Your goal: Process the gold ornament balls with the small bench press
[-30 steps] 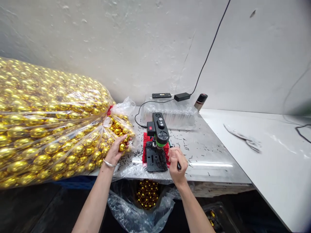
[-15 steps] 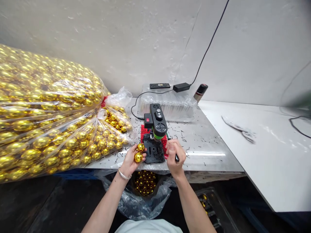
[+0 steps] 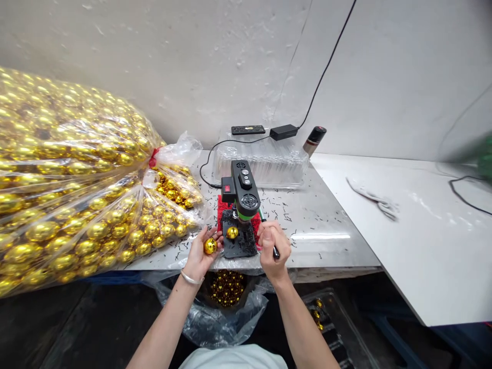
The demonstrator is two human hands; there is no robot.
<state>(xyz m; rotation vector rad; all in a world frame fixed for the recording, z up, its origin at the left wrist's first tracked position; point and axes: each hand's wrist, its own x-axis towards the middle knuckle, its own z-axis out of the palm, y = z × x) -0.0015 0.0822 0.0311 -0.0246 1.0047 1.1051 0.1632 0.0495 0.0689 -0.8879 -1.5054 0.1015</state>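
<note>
My left hand point(image 3: 202, 249), palm up with a silver bangle at the wrist, holds a shiny gold ball point(image 3: 210, 246) in its curled fingers. A second gold ball point(image 3: 231, 232) is over the black base plate point(image 3: 237, 250), just past my fingertips and apart from the palm. Above that plate stands a small black bench press point(image 3: 246, 192) with a red switch and a green band. My right hand point(image 3: 274, 249) is wrapped round the press's black-ended lever point(image 3: 275, 252), to the right of the base.
A huge clear bag of gold balls point(image 3: 69, 195) fills the left. Behind the press are clear plastic trays point(image 3: 261, 166) and a black power adapter point(image 3: 283, 132). Below the edge hangs a plastic-lined bin of balls point(image 3: 226, 288). A glove point(image 3: 374, 201) lies right; black scraps litter the metal top.
One of the two gold balls in my left hand has moved right, onto the plate area under the press. My right hand stays on the lever. The view has shifted slightly.
</note>
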